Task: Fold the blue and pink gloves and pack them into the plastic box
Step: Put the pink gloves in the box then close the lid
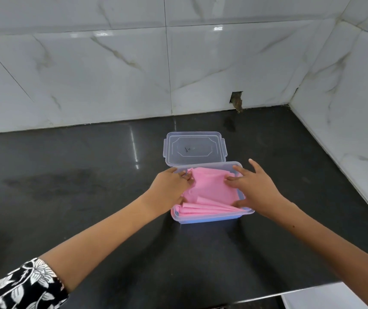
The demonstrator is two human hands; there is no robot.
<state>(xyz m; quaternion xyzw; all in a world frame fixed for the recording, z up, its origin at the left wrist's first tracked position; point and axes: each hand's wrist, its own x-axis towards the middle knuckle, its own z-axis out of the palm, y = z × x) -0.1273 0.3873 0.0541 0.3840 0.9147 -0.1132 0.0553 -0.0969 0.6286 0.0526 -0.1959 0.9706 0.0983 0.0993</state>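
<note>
Bright, even lighting; glare streaks on the glossy counter (134,148) and wall tiles (102,34) (reflections of overhead light), soft shadows beneath the forearms, wide-angle bending at the edges, slight overall softness.

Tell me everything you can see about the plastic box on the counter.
The plastic box is a clear, slightly bluish rectangular tub standing upright on the dark counter. It is open; its see-through lid lies flat just behind it. Folded pink gloves fill it, with a blue tint showing low through the front wall. The left hand reaches in at its left side and the right hand at its right, both pressing the pink gloves.
</note>
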